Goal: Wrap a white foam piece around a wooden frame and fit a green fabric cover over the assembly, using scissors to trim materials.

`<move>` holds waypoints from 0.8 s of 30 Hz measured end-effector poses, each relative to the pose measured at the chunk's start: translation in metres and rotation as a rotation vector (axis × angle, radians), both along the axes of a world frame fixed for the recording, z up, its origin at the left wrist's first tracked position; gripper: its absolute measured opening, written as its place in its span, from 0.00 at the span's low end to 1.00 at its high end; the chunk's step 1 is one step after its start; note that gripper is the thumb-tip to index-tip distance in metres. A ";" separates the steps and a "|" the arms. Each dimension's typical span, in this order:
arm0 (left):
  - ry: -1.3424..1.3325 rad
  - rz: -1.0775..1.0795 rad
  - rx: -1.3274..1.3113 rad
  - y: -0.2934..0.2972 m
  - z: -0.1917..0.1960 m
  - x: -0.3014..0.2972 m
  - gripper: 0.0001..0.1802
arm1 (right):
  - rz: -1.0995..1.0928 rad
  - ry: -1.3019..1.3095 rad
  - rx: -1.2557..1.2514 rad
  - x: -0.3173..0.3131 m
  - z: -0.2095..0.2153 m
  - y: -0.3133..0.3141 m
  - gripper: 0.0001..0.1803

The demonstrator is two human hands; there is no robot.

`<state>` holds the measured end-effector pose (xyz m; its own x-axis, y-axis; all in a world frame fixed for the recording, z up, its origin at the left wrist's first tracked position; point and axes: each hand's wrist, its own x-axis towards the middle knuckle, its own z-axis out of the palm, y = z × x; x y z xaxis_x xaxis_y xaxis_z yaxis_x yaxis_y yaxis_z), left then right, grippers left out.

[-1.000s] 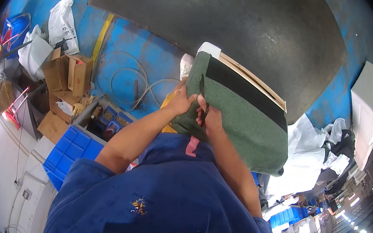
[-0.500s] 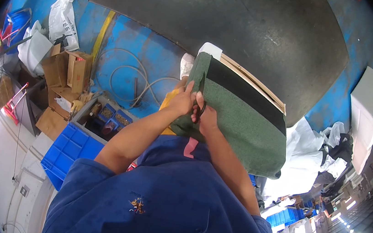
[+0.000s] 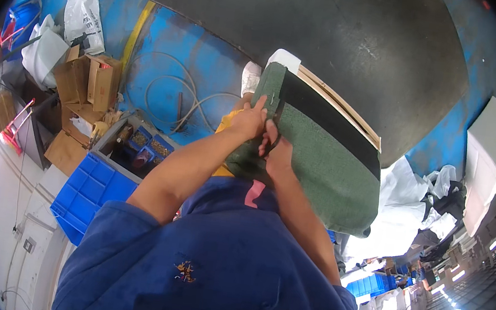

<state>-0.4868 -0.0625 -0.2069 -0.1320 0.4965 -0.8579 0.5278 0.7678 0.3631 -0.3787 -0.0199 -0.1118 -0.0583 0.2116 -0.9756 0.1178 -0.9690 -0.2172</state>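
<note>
A padded upholstered piece (image 3: 328, 173) covered in green fabric stands against my front, with a black strip (image 3: 330, 128) along its far side and a wooden rail (image 3: 342, 106) beyond that. White padding (image 3: 284, 59) shows at its far left corner. My left hand (image 3: 249, 121) lies on the left edge of the green fabric, index finger stretched along it. Close beside it, my right hand (image 3: 277, 152) is closed around the dark handles of scissors (image 3: 274, 144). The blades lie along the fabric edge and are partly hidden.
A large dark board (image 3: 312, 21) lies beyond on the blue floor. To the left are a blue crate (image 3: 94, 189), cardboard boxes (image 3: 103, 86) and a looped hose (image 3: 151, 92). White plastic wrapping (image 3: 398, 203) and pale foam slabs (image 3: 489, 158) stand at the right.
My left hand has shifted slightly up along the fabric edge. My right hand stays on the scissors, and the blades look closer together. The view has tilted a little.
</note>
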 end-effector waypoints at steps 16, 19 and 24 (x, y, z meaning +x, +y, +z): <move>0.077 0.034 0.043 0.007 -0.021 0.004 0.32 | 0.121 -0.009 -0.239 0.011 0.002 0.018 0.33; 0.025 0.083 0.017 0.002 -0.027 0.005 0.33 | 0.093 0.044 -0.163 0.002 -0.010 0.022 0.33; 0.024 0.131 0.068 -0.015 -0.052 0.010 0.32 | 0.072 0.015 -0.132 -0.007 -0.020 0.021 0.33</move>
